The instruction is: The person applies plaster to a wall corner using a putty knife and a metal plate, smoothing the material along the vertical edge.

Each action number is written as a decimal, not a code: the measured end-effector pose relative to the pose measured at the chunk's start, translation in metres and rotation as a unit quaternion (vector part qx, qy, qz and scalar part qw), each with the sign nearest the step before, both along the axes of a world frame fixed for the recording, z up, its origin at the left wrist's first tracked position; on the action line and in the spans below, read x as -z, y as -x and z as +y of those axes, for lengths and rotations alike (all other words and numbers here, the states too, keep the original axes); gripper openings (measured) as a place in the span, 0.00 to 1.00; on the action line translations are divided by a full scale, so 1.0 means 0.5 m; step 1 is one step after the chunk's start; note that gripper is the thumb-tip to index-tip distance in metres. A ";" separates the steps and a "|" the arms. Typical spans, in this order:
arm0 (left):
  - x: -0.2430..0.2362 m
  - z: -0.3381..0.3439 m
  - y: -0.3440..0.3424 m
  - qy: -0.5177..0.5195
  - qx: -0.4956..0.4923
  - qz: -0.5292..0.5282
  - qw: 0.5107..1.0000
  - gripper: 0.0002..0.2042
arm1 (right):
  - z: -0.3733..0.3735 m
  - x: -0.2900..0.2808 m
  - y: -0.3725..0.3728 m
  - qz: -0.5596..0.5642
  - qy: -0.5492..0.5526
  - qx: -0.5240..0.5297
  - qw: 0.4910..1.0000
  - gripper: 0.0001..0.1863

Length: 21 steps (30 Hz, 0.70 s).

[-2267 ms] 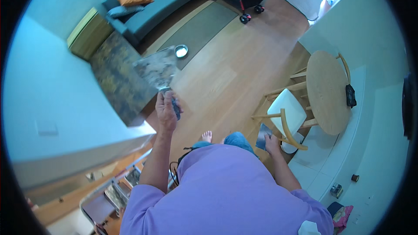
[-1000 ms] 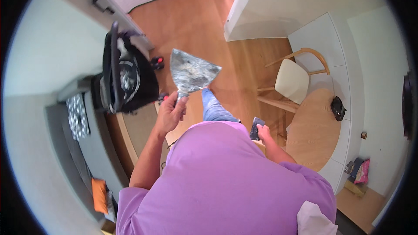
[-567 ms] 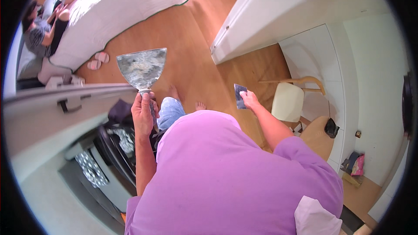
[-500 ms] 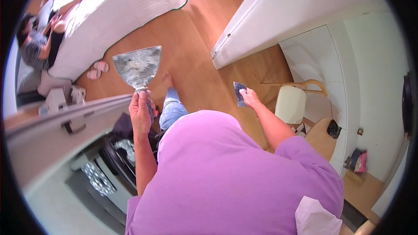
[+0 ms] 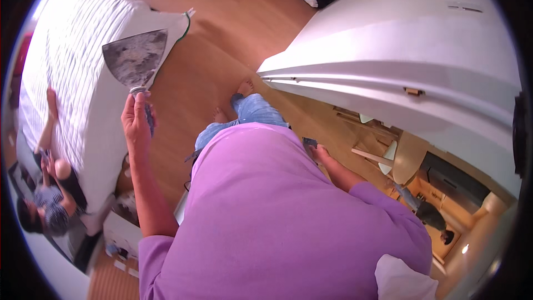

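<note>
A broad, smeared putty knife points blade-outward from the left hand, fingers wrapped round its handle, against a white-covered bed; the right hand grasps a smaller scraper. Careful carrying means both edges clear of bedding.

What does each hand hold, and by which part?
The left hand holds a wide scraper by its handle; the right hand, a small flat tool by its near edge.

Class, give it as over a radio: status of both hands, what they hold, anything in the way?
Left hand gripping wide scraper, blade raised. Right hand gripping small scraper. Bed behind wide scraper in view; gap unclear.
</note>
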State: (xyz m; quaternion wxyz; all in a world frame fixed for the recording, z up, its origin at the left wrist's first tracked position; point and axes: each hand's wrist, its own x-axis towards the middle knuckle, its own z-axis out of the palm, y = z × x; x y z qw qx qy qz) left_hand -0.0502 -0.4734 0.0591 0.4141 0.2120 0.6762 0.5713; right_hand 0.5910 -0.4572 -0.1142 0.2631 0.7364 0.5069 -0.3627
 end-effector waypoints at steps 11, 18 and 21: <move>0.008 0.245 0.203 0.027 0.168 -0.032 0.985 0.16 | 0.073 -0.020 0.317 0.085 -0.114 0.229 0.963 0.27; 0.016 0.277 0.312 -0.026 0.356 0.036 0.934 0.17 | -0.393 0.131 0.530 0.058 -0.179 0.183 0.965 0.23; 0.007 0.271 0.320 -0.041 0.409 0.020 0.912 0.17 | -0.688 0.218 0.631 0.050 -0.184 0.363 0.912 0.23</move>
